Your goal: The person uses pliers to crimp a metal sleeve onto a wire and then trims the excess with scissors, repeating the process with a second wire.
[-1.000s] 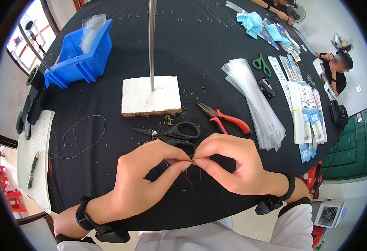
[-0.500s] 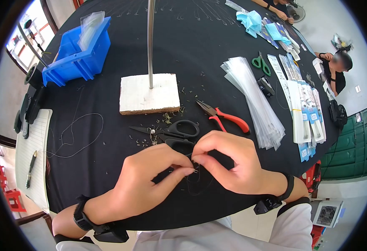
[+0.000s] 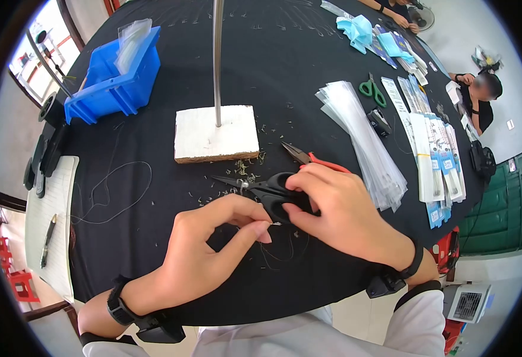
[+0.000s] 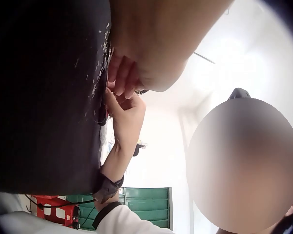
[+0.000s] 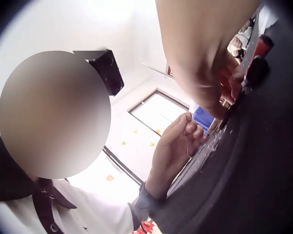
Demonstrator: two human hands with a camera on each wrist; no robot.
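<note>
In the head view my left hand (image 3: pixel 213 238) pinches a thin line between thumb and forefinger, with a small pale end (image 3: pixel 276 224) poking out past the fingertips. A loose loop of the line (image 3: pixel 290 253) hangs below over the black cloth. My right hand (image 3: pixel 347 217) grips the black scissors (image 3: pixel 278 193) by the handles, thumb on the near loop and fingers on the far one. Their blades point left, close over the cloth. The right wrist view shows the left hand (image 5: pixel 178 141) with fingers curled in and the line trailing down.
Red-handled pliers (image 3: pixel 308 157) lie just beyond my right hand. A white block (image 3: pixel 195 134) with an upright metal rod (image 3: pixel 217 65) stands ahead, green clippings around it. Clear plastic sleeves (image 3: pixel 368 149) lie right; a blue bin (image 3: pixel 115 83) and notebook (image 3: pixel 41 220) sit left.
My right hand has left the left fingertips, moved to the scissors and taken hold of their handles. The scissors have shifted right. My left hand still pinches the line.
</note>
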